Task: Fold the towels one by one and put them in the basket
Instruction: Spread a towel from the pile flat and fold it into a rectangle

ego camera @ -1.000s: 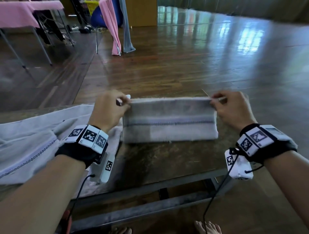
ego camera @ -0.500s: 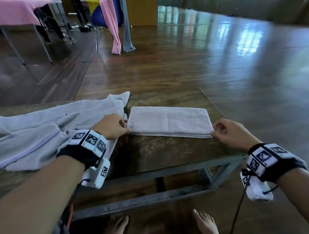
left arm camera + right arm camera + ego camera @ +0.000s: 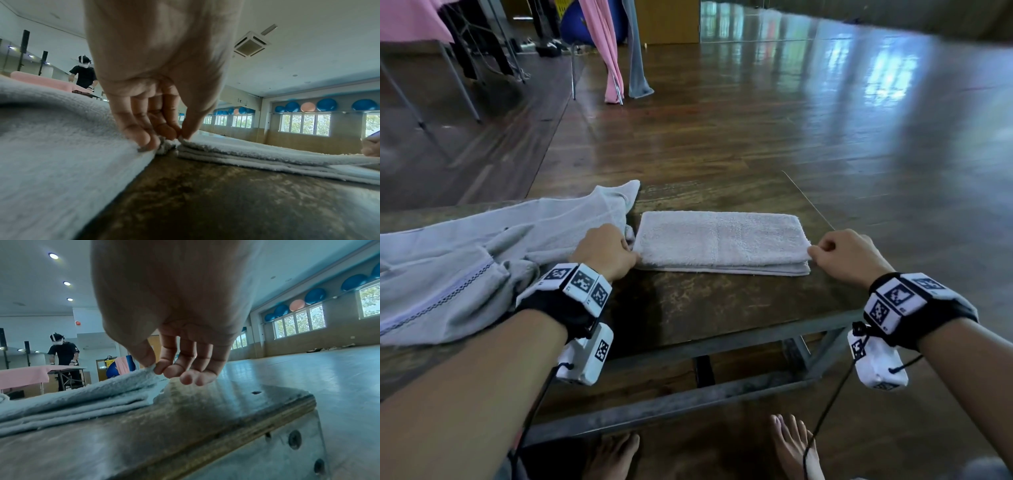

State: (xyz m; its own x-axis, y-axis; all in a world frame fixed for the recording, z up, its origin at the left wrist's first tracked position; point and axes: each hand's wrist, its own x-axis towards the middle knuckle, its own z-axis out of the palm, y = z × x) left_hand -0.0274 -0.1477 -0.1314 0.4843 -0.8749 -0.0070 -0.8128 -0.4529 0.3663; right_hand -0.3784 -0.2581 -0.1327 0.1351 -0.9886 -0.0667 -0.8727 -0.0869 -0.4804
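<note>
A pale folded towel (image 3: 719,241) lies flat on the brown wooden table (image 3: 722,308) as a long strip of several layers. My left hand (image 3: 631,251) pinches its near left corner between thumb and fingertips (image 3: 170,133). My right hand (image 3: 812,250) pinches the near right corner (image 3: 152,367) the same way, with the other fingers hanging curled above the table. The towel's layered edge (image 3: 267,155) shows in the left wrist view and the folded towel (image 3: 72,402) in the right wrist view. No basket is in view.
An unfolded grey towel (image 3: 465,267) is spread over the table's left part, under my left wrist. The table's right edge (image 3: 287,410) is close to my right hand. Pink cloths (image 3: 602,51) hang further off, and a person (image 3: 63,356) stands at a pink-covered table (image 3: 410,20).
Both hands brought the towel's far edge toward me and laid it down, folding it into a narrower strip. Since half a second ago the hands have barely moved and keep the near corners.
</note>
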